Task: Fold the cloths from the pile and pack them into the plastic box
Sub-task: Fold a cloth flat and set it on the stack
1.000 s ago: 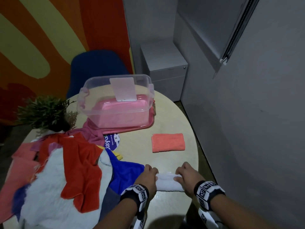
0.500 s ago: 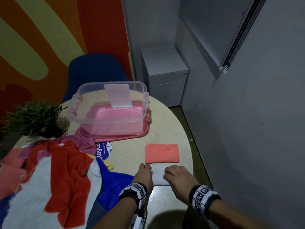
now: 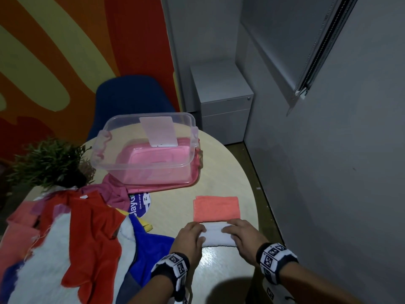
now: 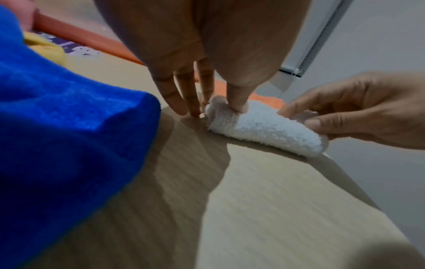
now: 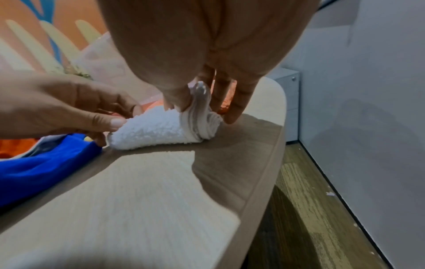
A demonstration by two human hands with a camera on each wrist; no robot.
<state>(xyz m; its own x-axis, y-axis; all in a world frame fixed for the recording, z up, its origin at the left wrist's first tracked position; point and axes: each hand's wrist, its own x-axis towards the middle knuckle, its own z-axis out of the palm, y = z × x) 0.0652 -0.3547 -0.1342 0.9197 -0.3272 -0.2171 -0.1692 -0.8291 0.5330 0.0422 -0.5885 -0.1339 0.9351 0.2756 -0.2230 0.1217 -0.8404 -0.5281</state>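
Both hands on white cloth (image 3: 218,237) at near edge of counter (image 3: 221,268), just in front of me. L hand (image 3: 189,238) pinches its left end, thumb on top, other fingers reaching down to the counter beside it; R hand (image 3: 242,236) pinches the right end, where the stacked layers show in the wrist view. Cloth is a small thick bundle, several layers, lying on the counter; its far edge touches or just meets the orange cloth (image 3: 216,208), can't tell which. Orange one is folded flat, a neat rectangle, between my hands and the plastic box (image 3: 145,148). Box sits open at far side of counter on a pink tray-like piece, prob. its lid; I see no cloths in it. Pile (image 3: 65,244) to my left is large: red, white, blue, pink, a bit of yellow, all unfolded. Status, my est.: 1 cloth folded, 2nd nearly done, 0 packed, most of pile left. Early stage. Next prob. flatten the white fold, then stack w/ the orange or move both to box.
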